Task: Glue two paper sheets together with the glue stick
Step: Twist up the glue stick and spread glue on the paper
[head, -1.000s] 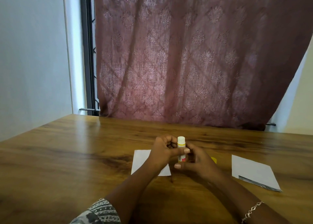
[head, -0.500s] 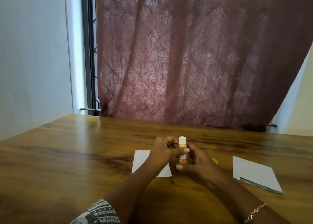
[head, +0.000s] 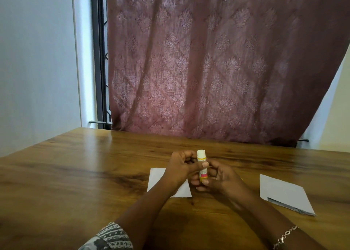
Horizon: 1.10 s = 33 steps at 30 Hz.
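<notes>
A small yellow-and-white glue stick (head: 201, 157) stands upright between my hands above the wooden table (head: 75, 174). My left hand (head: 181, 166) grips its upper body, thumb across the label. My right hand (head: 221, 179) holds its lower end, fingers curled round the base. Its white glue top shows uncapped. One white paper sheet (head: 157, 177) lies flat under my left wrist, partly hidden. A second white sheet (head: 280, 193) lies to the right, apart from my hands.
A thin sliver of yellow (head: 242, 178) peeks out behind my right hand; what it is cannot be told. A maroon patterned curtain (head: 217, 70) hangs behind the table's far edge, a wall (head: 37, 70) to the left.
Both hands keep their hold on the glue stick in nearly the same place. The yellow thing behind my right hand is now almost hidden.
</notes>
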### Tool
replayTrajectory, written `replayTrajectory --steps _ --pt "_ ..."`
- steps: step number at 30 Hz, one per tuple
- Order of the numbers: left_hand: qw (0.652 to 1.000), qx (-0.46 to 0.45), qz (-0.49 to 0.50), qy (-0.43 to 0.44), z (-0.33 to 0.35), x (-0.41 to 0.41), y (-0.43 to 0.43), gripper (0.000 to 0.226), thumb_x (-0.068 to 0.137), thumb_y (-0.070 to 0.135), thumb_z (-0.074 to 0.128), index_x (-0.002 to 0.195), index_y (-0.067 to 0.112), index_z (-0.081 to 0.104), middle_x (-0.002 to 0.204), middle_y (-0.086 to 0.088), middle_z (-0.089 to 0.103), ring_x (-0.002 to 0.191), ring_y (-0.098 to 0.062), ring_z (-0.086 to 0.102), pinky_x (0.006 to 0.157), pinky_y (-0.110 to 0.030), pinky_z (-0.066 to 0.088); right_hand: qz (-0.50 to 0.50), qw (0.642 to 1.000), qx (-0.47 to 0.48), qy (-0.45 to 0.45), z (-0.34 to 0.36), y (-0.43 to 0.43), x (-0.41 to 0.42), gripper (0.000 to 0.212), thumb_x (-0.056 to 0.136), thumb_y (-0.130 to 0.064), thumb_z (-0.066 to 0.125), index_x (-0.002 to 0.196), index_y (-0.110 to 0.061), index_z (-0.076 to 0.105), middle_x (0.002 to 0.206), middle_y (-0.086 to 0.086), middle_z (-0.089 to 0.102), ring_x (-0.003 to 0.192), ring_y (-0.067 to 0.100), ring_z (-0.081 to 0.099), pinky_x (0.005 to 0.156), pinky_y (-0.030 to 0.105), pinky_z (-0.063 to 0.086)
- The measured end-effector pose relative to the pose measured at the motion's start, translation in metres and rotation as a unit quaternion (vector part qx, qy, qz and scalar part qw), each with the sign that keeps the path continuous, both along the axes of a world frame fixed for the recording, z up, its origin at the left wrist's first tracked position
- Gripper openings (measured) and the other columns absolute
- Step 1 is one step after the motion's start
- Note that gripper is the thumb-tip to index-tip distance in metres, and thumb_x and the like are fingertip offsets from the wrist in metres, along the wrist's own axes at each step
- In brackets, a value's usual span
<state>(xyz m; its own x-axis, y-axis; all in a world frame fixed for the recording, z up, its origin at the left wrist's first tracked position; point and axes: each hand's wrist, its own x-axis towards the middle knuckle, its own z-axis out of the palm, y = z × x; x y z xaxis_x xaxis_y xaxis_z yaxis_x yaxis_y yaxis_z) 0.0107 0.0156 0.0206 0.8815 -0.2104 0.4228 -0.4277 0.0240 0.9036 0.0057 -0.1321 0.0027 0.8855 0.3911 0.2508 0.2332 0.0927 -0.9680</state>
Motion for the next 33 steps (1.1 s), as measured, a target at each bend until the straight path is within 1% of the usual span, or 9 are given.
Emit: replayTrajectory --steps 3,5,9,13,15,19,25,30,33 --pt "1.0 -0.009 0.008 0.012 0.0005 0.0012 0.0 0.007 0.076 0.001 0.068 0.082 0.003 0.064 0.068 -0.003 0.059 0.048 0.004 0.056 0.047 -0.006 0.04 -0.05 0.992 -0.088 -0.073 -0.0019 0.0035 -0.0006 0.049 0.064 -0.01 0.073 0.107 -0.027 0.057 0.089 -0.006 0.068 0.081 0.01 0.065 0.065 0.025 0.053" --pt "1.0 -0.006 0.012 0.015 0.0007 0.002 -0.0005 0.006 0.075 0.002 0.069 0.079 0.002 0.064 0.066 -0.003 0.058 0.047 0.004 0.056 0.047 -0.006 0.041 -0.075 0.985 -0.123 -0.095 -0.0025 0.0046 -0.0002 0.048 0.067 -0.008 0.076 0.105 -0.031 0.057 0.083 -0.007 0.064 0.073 0.007 0.061 0.06 0.024 0.051" --pt "1.0 -0.003 0.004 0.007 0.0011 0.0012 -0.001 0.014 0.078 0.0 0.065 0.091 -0.005 0.064 0.066 0.0 0.06 0.047 0.005 0.056 0.046 -0.004 0.039 -0.075 0.991 -0.071 -0.088 -0.0011 0.0046 -0.0004 0.046 0.06 -0.006 0.074 0.101 -0.023 0.062 0.072 0.006 0.053 0.067 0.022 0.053 0.06 0.032 0.05" --pt "1.0 -0.009 -0.011 0.005 0.0014 0.0006 0.0002 0.019 0.08 -0.003 0.061 0.099 -0.008 0.064 0.062 0.011 0.065 0.05 0.006 0.059 0.046 -0.002 0.038 -0.019 1.0 0.004 -0.023 0.0028 -0.0034 -0.0009 0.046 0.07 0.011 0.067 0.107 -0.016 0.06 0.08 0.009 0.066 0.074 0.024 0.069 0.067 0.031 0.058" --pt "1.0 -0.009 -0.004 0.007 0.0011 -0.0004 -0.0002 0.019 0.079 -0.005 0.062 0.097 -0.009 0.064 0.059 0.011 0.064 0.048 0.006 0.058 0.045 -0.003 0.038 -0.01 1.0 0.002 -0.005 0.0024 -0.0026 -0.0015 0.046 0.077 0.013 0.058 0.111 -0.018 0.056 0.085 0.007 0.071 0.078 0.021 0.071 0.069 0.03 0.059" --pt "1.0 -0.008 0.018 0.008 0.0014 -0.0005 -0.0011 0.009 0.076 -0.003 0.067 0.084 -0.003 0.062 0.064 -0.002 0.057 0.045 0.004 0.055 0.045 -0.004 0.039 -0.047 0.996 -0.06 -0.042 -0.0007 0.0044 -0.0004 0.051 0.07 0.006 0.071 0.111 -0.021 0.056 0.092 -0.001 0.069 0.083 0.012 0.067 0.073 0.027 0.056" --pt "1.0 -0.008 0.007 0.015 -0.0001 0.0015 -0.0022 0.019 0.078 -0.002 0.064 0.095 -0.009 0.063 0.065 0.0 0.059 0.044 0.005 0.055 0.044 -0.003 0.037 -0.069 0.994 -0.052 -0.065 -0.0019 0.0034 0.0017 0.045 0.067 0.005 0.072 0.1 -0.023 0.06 0.073 0.008 0.052 0.069 0.019 0.056 0.063 0.028 0.054" --pt "1.0 -0.003 0.003 0.013 -0.0007 0.002 -0.0007 0.018 0.079 -0.002 0.063 0.097 -0.006 0.064 0.07 0.0 0.062 0.049 0.005 0.059 0.047 -0.004 0.041 -0.009 1.0 0.017 0.003 -0.0016 -0.0015 0.0013 0.047 0.07 0.004 0.066 0.113 -0.014 0.057 0.09 0.013 0.065 0.083 0.025 0.068 0.074 0.032 0.058" --pt "1.0 -0.006 0.013 0.019 -0.0024 0.0039 -0.0009 0.015 0.076 0.003 0.069 0.09 0.003 0.066 0.077 -0.005 0.064 0.063 -0.002 0.063 0.055 -0.01 0.048 -0.037 0.998 -0.037 -0.035 -0.0019 0.0019 0.0009 0.051 0.064 -0.005 0.072 0.11 -0.022 0.057 0.097 0.004 0.069 0.091 0.021 0.067 0.083 0.036 0.054"
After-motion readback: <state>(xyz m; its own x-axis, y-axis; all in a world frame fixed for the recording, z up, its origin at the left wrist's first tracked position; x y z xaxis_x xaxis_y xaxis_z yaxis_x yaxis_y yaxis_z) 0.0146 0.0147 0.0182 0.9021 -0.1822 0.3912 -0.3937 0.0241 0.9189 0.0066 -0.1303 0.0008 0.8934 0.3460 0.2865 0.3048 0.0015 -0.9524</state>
